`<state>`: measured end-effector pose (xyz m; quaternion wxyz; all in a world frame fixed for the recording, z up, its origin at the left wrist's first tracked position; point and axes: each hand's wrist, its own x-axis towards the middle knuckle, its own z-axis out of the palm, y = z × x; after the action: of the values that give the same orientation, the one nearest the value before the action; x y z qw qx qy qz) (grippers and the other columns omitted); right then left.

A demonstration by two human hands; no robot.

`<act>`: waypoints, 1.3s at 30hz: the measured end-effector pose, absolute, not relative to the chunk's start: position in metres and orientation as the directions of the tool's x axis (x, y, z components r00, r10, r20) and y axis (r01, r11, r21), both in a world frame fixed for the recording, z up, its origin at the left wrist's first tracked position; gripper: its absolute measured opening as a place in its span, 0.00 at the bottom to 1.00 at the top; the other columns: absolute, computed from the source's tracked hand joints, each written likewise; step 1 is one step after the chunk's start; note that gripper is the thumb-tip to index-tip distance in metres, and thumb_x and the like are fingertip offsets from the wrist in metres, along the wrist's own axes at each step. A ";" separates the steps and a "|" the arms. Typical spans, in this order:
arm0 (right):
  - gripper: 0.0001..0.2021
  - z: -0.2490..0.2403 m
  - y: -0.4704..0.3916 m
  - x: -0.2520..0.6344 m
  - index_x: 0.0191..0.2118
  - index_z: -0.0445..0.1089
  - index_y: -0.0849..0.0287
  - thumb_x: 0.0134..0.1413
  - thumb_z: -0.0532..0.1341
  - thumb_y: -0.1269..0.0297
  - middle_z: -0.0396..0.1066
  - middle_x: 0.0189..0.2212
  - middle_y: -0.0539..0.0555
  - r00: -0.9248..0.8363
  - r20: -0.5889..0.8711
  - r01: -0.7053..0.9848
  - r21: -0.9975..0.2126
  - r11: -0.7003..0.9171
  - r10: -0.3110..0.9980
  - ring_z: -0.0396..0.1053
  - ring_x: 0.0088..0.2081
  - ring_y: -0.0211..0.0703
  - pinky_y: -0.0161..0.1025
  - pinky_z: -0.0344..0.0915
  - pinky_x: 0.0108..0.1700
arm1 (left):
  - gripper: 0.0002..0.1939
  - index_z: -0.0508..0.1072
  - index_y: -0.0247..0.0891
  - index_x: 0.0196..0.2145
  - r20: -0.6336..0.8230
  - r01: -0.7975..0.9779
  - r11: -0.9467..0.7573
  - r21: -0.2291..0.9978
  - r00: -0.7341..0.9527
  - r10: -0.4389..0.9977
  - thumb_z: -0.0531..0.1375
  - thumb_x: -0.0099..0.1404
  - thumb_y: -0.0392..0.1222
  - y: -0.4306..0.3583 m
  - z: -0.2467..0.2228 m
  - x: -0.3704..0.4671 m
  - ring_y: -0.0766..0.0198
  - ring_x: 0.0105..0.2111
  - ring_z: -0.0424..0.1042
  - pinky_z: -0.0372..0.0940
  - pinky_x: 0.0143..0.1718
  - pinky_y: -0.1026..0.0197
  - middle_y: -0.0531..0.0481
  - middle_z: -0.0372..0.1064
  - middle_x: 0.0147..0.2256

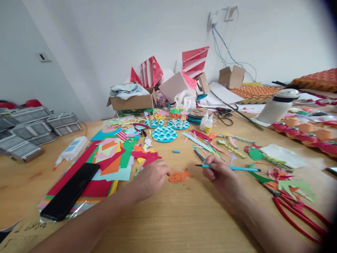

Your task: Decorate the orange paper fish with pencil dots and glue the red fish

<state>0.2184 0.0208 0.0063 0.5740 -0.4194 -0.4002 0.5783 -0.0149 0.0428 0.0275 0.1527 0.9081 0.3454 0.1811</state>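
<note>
An orange paper fish [178, 177] with dark dots lies flat on the wooden table, its tail to the right. Just left of the fish is my left hand [154, 176], fingers curled together near its head; whether anything is between the fingertips is hidden. My right hand [218, 171], to the right of the fish, holds a light blue pen [243, 169] with its dark tip pointing left. A small blue cap [176, 151] lies beyond the fish.
Colored paper sheets [105, 181] and a black phone [70, 190] lie at left. Red-handled scissors [297, 211] rest among paper scraps at right. Blue wavy discs [164, 134] and glue bottles [207, 124] stand farther back, before a cardboard box [132, 102].
</note>
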 end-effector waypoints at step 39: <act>0.03 -0.025 0.018 0.189 0.27 0.62 0.57 0.47 0.54 0.65 0.63 0.20 0.46 -0.188 0.076 0.413 -0.898 0.149 0.979 0.58 0.22 0.34 0.31 0.53 0.23 | 0.16 0.71 0.37 0.38 0.035 0.463 -0.849 0.256 0.873 0.486 0.50 0.58 0.25 0.047 0.008 -0.014 0.62 0.42 0.66 0.60 0.45 0.62 0.48 0.68 0.41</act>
<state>0.1892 0.0181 -0.0248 0.3635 -0.5231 -0.6652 0.3895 -0.0136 0.0469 0.0082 0.1205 0.9602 0.2471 0.0493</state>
